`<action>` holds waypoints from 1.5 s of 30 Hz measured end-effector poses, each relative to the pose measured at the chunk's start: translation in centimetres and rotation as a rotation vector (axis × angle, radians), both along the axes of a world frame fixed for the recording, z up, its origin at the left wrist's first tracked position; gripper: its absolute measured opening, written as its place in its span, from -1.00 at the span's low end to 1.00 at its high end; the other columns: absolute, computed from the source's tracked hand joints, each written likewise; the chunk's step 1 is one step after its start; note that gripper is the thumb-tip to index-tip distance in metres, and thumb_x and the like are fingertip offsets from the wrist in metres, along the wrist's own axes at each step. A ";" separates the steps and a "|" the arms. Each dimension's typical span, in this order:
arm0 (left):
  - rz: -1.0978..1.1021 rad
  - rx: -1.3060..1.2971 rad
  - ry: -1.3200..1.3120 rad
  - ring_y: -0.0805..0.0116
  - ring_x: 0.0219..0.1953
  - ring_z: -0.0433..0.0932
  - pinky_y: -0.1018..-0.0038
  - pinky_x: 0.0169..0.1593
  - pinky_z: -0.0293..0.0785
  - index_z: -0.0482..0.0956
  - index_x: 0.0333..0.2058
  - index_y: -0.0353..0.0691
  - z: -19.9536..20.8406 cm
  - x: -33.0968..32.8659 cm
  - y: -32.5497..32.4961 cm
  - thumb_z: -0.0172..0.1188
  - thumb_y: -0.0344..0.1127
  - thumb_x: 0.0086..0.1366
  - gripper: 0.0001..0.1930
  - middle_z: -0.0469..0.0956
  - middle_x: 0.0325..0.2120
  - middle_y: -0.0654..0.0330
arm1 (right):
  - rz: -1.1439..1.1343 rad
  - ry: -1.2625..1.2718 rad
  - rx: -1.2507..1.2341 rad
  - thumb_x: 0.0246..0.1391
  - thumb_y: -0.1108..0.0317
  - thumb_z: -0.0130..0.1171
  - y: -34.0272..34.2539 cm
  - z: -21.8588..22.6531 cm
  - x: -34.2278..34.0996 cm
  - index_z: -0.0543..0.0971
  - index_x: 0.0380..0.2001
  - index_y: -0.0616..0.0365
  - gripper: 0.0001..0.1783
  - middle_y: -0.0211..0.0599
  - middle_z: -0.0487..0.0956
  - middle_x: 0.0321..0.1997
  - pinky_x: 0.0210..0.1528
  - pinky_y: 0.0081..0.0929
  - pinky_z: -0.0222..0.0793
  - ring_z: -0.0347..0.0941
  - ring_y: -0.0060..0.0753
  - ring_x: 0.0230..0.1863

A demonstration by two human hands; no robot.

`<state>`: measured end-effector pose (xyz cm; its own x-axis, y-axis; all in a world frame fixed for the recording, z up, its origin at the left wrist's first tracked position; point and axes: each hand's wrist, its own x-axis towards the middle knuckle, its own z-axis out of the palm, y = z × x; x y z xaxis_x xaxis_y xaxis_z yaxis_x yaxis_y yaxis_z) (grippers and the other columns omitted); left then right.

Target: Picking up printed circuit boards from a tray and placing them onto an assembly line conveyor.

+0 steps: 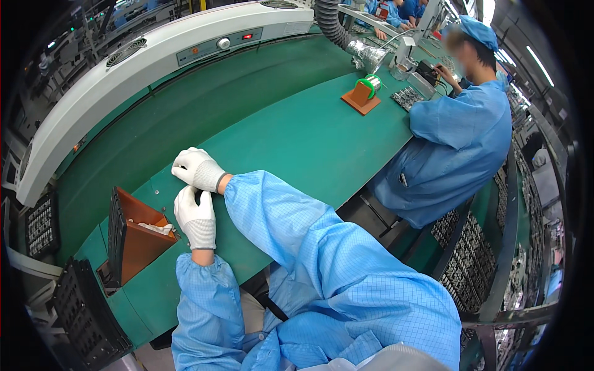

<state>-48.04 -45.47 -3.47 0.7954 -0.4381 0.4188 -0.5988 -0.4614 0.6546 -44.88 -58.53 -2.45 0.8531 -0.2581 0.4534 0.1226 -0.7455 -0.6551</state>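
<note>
Both my hands wear white knit gloves and rest low over the green tabletop (pixel 297 142). My left hand (pixel 195 217) has bent fingers, with a gap between thumb and fingers. Just beyond it, my right hand (pixel 198 169) is curled, fingertips drawn in toward the thumb; whatever they may hold is hidden. The two gloves nearly touch. Left of my left hand stands a brown angled bin (pixel 145 247) with white crumpled pieces (pixel 154 227) inside. A dark tray (pixel 115 226) stands upright against its far side. A small round piece (pixel 156 192) lies near the bin.
A long white fan unit (pixel 204 52) arches over the bench's far side. A solder wire spool (pixel 371 85) sits on a brown stand (pixel 360 102) at far right. Beside it works a person in blue (pixel 464 130). Black trays (pixel 86 309) stand at lower left; parts racks (pixel 467 266) fill the right.
</note>
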 end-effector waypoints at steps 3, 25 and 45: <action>0.001 0.004 -0.013 0.06 -0.08 0.54 0.25 0.04 0.44 0.60 -0.20 -0.34 -0.1 0.0 0.1 0.20 -0.27 0.24 -0.75 0.61 -0.23 0.02 | 0.005 -0.003 0.009 0.12 0.18 0.12 0.1 0.0 0.0 0.71 -0.35 0.17 -0.70 -0.19 0.65 -0.22 0.17 -0.19 0.35 0.50 -0.10 -0.04; -0.006 -0.019 0.004 0.07 -0.03 0.53 0.21 0.11 0.42 0.62 -0.17 -0.30 -0.8 0.2 -0.2 0.24 -0.27 0.19 -0.72 0.62 -0.19 0.06 | 0.001 -0.003 -0.026 0.13 0.16 0.06 -0.2 0.0 -0.3 0.73 -0.34 0.11 -0.67 -0.21 0.66 -0.20 0.15 -0.20 0.33 0.50 -0.12 -0.06; -0.225 -0.299 0.240 0.04 0.02 0.58 0.27 0.17 0.42 0.62 -0.03 -0.33 8.0 -5.6 7.3 0.20 -0.18 0.28 -0.61 0.62 -0.17 -0.03 | 0.176 -0.095 -0.010 0.19 0.22 0.14 -1.1 -2.3 1.2 0.69 -0.32 0.17 -0.74 -0.17 0.65 -0.21 0.01 -0.24 0.41 0.52 -0.08 -0.08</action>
